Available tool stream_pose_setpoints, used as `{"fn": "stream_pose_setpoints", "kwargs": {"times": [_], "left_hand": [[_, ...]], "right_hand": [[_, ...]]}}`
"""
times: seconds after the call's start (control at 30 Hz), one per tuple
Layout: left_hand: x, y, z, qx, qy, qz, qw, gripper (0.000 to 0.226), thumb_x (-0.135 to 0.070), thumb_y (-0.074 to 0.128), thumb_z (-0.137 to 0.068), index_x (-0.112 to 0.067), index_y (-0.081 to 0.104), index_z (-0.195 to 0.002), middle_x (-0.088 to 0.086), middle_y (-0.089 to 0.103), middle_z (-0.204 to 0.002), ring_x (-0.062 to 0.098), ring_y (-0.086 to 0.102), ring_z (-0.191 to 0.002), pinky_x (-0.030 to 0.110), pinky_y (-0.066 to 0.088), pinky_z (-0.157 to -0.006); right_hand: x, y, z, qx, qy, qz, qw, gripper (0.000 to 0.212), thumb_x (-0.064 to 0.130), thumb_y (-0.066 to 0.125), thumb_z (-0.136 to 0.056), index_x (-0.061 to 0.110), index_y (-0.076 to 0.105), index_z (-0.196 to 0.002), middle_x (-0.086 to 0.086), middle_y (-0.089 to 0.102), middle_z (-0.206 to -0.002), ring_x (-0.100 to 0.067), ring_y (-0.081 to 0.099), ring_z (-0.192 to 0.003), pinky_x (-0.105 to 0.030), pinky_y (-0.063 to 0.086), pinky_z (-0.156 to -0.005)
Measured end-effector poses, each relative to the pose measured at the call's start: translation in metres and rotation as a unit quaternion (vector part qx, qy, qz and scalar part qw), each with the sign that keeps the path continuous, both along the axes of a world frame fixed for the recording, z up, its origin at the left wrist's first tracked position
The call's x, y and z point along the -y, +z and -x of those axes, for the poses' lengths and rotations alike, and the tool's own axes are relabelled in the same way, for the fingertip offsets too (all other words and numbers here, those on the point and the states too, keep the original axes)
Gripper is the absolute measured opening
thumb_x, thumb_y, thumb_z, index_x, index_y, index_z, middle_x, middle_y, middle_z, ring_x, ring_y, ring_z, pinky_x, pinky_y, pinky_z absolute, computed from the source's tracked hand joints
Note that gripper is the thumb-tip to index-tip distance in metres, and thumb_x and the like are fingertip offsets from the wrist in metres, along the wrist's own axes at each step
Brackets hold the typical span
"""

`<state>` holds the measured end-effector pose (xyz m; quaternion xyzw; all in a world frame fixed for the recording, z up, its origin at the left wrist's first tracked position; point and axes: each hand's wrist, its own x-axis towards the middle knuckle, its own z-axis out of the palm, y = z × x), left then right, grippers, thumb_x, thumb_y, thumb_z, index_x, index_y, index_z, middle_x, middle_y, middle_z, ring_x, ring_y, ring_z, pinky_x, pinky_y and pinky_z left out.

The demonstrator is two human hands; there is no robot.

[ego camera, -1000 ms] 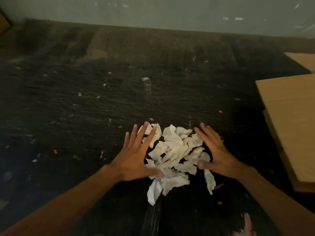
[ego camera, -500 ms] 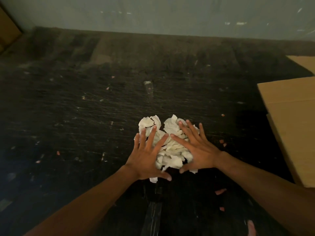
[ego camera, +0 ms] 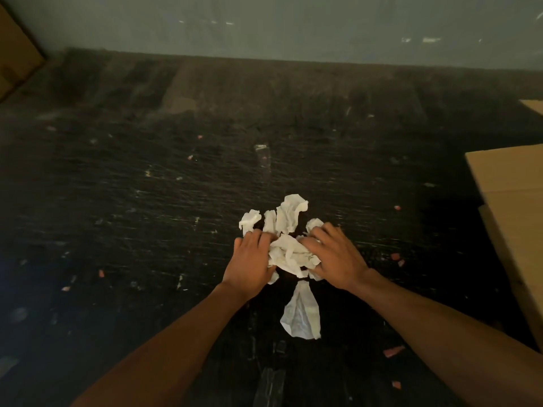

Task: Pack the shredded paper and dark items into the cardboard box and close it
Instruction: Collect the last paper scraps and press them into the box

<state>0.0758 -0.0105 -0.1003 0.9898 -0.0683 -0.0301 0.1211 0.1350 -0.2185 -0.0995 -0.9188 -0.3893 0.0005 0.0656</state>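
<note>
A bunch of white shredded paper [ego camera: 289,251] is squeezed between my two hands above the dark, scratched table [ego camera: 147,201]. My left hand [ego camera: 251,264] grips its left side and my right hand [ego camera: 335,257] grips its right side, fingers curled into the paper. Several strips stick up beyond my fingertips, and one long strip [ego camera: 301,314] hangs down toward me. The cardboard box [ego camera: 514,207] lies at the right edge, only partly in view. I see no dark items.
Small pink and white scraps are scattered across the table. A grey wall runs along the far edge. Another piece of cardboard [ego camera: 14,60] leans in the far left corner, and a tan corner [ego camera: 533,105] shows at the far right.
My hands went from flat and apart around the spread pile to pressed together, gathering the paper into a tight bunch. One strip now dangles below.
</note>
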Motion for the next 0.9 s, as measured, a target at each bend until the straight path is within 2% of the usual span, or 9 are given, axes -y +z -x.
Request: {"fn": "stream_pose_setpoints", "kwargs": {"times": [0.13,0.27,0.37,0.5,0.57,0.63,0.73,0.8,0.9], "left_hand": [[-0.002,-0.001,-0.008,-0.005,0.007,-0.013,1.0,0.056,-0.025,0.066,-0.087,-0.015,0.04,-0.137,0.005,0.047,-0.136,0.02,0.043,-0.125,0.034,0.032,-0.108],[-0.008,0.006,-0.01,-0.015,0.014,0.009,1.0,0.04,-0.023,0.065,-0.088,-0.015,0.05,-0.125,0.007,0.059,-0.124,0.02,0.055,-0.113,0.031,0.039,-0.102],[-0.012,0.015,-0.006,-0.031,0.055,0.064,0.996,0.04,-0.02,0.068,-0.087,-0.013,0.054,-0.124,0.008,0.063,-0.12,0.022,0.058,-0.11,0.032,0.044,-0.098],[-0.014,0.03,0.003,-0.028,0.092,0.124,0.988,0.046,-0.018,0.068,-0.088,-0.01,0.055,-0.131,0.011,0.066,-0.119,0.024,0.062,-0.11,0.036,0.048,-0.098],[-0.014,0.04,0.0,-0.011,0.12,0.152,0.981,0.048,-0.02,0.068,-0.087,-0.008,0.055,-0.133,0.012,0.066,-0.12,0.025,0.062,-0.111,0.039,0.049,-0.099],[-0.012,0.053,-0.006,0.013,0.135,0.181,0.974,0.039,-0.02,0.066,-0.089,-0.007,0.06,-0.125,0.011,0.068,-0.113,0.023,0.064,-0.104,0.038,0.052,-0.093],[-0.01,0.075,-0.012,0.032,0.127,0.195,0.972,0.023,-0.02,0.06,-0.092,-0.009,0.065,-0.112,0.007,0.07,-0.1,0.019,0.065,-0.091,0.03,0.051,-0.08],[-0.012,0.081,-0.012,0.032,0.126,0.184,0.974,0.026,-0.021,0.06,-0.092,-0.008,0.065,-0.114,0.007,0.069,-0.101,0.02,0.065,-0.092,0.032,0.05,-0.082],[-0.015,0.08,-0.004,0.014,0.115,0.179,0.977,0.019,-0.021,0.062,-0.091,-0.01,0.066,-0.107,0.005,0.067,-0.095,0.017,0.062,-0.087,0.029,0.05,-0.077]], "right_hand": [[0.004,-0.003,0.005,-0.029,-0.032,-0.011,0.999,0.057,0.021,0.085,-0.062,0.014,0.061,-0.113,-0.009,0.063,-0.106,-0.026,0.06,-0.091,-0.039,0.056,-0.07],[0.006,0.011,0.005,-0.098,-0.087,-0.037,0.991,0.037,0.018,0.069,-0.082,0.015,0.055,-0.117,-0.008,0.064,-0.107,-0.024,0.063,-0.095,-0.039,0.054,-0.078],[0.015,0.031,0.009,-0.153,-0.167,-0.104,0.969,0.036,0.013,0.066,-0.086,0.015,0.055,-0.12,-0.005,0.065,-0.106,-0.02,0.064,-0.094,-0.037,0.055,-0.079],[0.028,0.056,0.015,-0.172,-0.254,-0.187,0.933,0.038,0.016,0.063,-0.09,0.012,0.055,-0.127,-0.008,0.067,-0.105,-0.02,0.065,-0.091,-0.033,0.054,-0.073],[0.034,0.069,0.017,-0.173,-0.275,-0.233,0.917,0.032,0.018,0.062,-0.091,0.012,0.058,-0.122,-0.007,0.068,-0.099,-0.016,0.064,-0.083,-0.024,0.048,-0.065],[0.041,0.083,0.019,-0.176,-0.295,-0.252,0.905,0.026,0.02,0.061,-0.092,0.014,0.06,-0.117,-0.005,0.067,-0.095,-0.012,0.063,-0.081,-0.018,0.044,-0.062],[0.053,0.097,0.024,-0.177,-0.328,-0.246,0.895,0.03,0.031,0.058,-0.093,0.021,0.058,-0.121,-0.004,0.065,-0.103,-0.02,0.06,-0.1,-0.031,0.051,-0.078],[0.06,0.101,0.032,-0.169,-0.334,-0.256,0.891,0.027,0.036,0.055,-0.093,0.025,0.059,-0.117,0.0,0.066,-0.102,-0.024,0.059,-0.103,-0.041,0.053,-0.085],[0.065,0.104,0.052,-0.166,-0.35,-0.268,0.882,0.022,0.035,0.055,-0.093,0.026,0.06,-0.114,0.001,0.067,-0.098,-0.024,0.06,-0.101,-0.04,0.053,-0.083]]}}
